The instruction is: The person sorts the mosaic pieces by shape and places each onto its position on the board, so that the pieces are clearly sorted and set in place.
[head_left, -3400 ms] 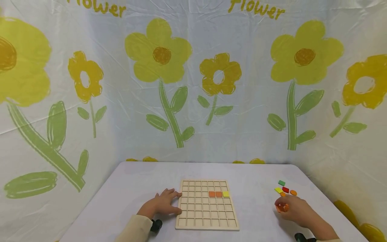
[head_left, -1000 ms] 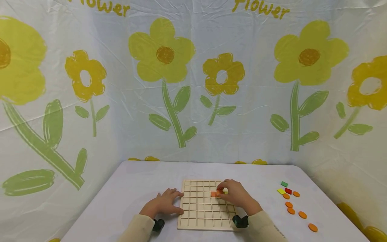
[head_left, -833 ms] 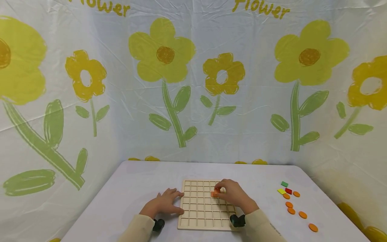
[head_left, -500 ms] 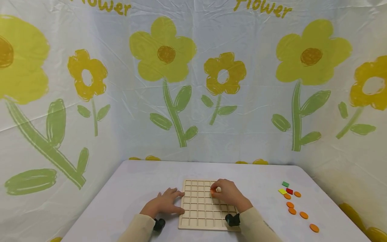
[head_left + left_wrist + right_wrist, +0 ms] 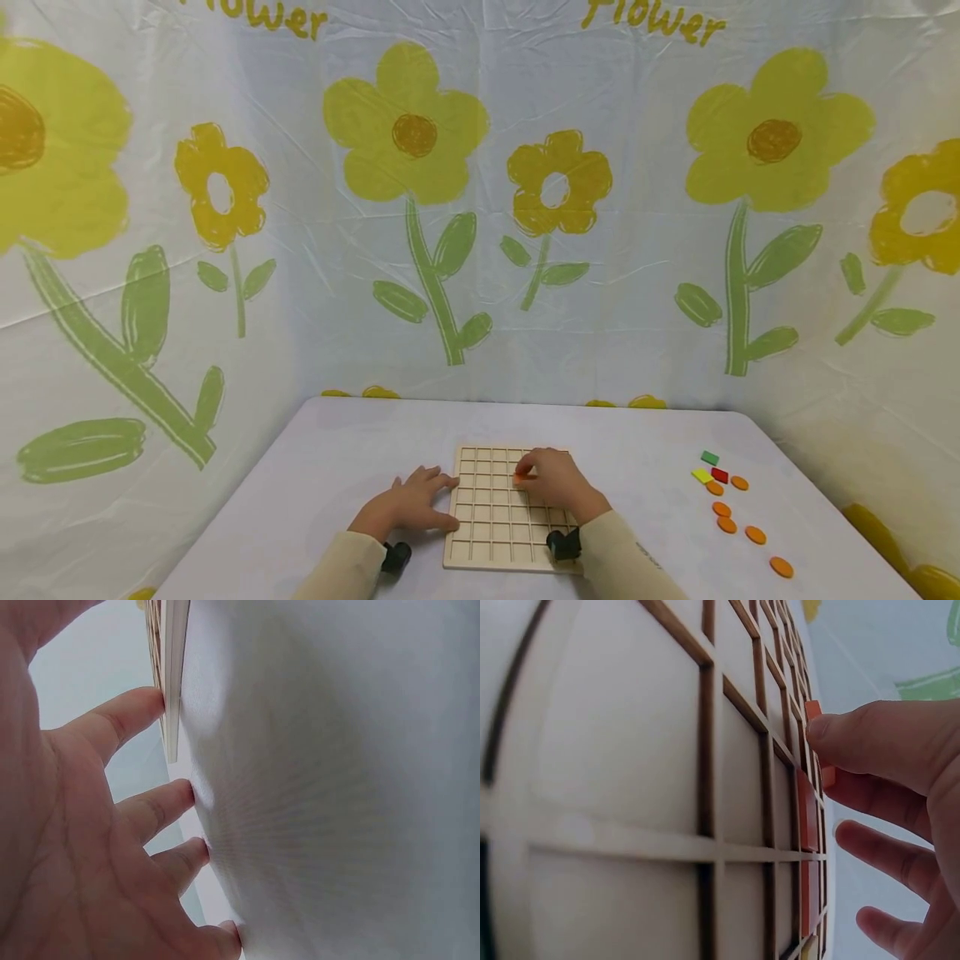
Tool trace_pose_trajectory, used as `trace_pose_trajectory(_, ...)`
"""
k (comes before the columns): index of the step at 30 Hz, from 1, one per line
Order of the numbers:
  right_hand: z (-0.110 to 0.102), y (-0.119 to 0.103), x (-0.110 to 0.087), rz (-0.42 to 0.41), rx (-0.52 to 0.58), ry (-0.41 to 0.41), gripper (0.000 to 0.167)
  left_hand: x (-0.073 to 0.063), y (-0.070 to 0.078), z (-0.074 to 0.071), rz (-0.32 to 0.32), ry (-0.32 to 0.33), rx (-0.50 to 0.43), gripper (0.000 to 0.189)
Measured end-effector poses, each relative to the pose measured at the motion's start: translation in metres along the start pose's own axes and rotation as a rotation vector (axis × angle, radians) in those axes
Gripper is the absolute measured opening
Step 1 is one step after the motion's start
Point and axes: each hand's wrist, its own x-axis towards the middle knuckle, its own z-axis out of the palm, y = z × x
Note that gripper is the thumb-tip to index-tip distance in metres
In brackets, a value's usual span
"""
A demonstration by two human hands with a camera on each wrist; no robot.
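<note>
My right hand (image 5: 557, 480) pinches an orange square tile (image 5: 814, 711) between thumb and forefinger, over the wooden grid board (image 5: 491, 552). Its other fingers are spread. Two orange tiles (image 5: 808, 811) and a yellow tile (image 5: 810, 948) sit in cells of one row beside the pinched tile; in the head view the right hand hides them. At the board's left edge, my left hand (image 5: 408, 502) lies with spread fingers, thumb and forefinger against the rim. In the left wrist view, one fingertip (image 5: 152, 701) touches the board's side while other fingertips rest on the table.
On the table's right side lie a green tile (image 5: 710, 458), a yellow tile (image 5: 702, 476) and a red tile (image 5: 719, 475). Several orange discs (image 5: 755, 535) are scattered near them. A flower-printed cloth (image 5: 630, 333) hangs behind the white table (image 5: 637, 425).
My right hand has gone from the loose pieces at the right to the board, then leftward along the tile row. Orange discs now lie where it was. The left hand has stayed put.
</note>
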Motion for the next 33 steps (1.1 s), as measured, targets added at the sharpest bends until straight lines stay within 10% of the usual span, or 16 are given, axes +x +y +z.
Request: trace_pose_trajectory(33, 0.009, -0.003, 0.003, 0.043, -0.035, -0.024, 0.006, -0.005, 0.005, -0.004, -0.005, -0.007, -0.011, 0.073)
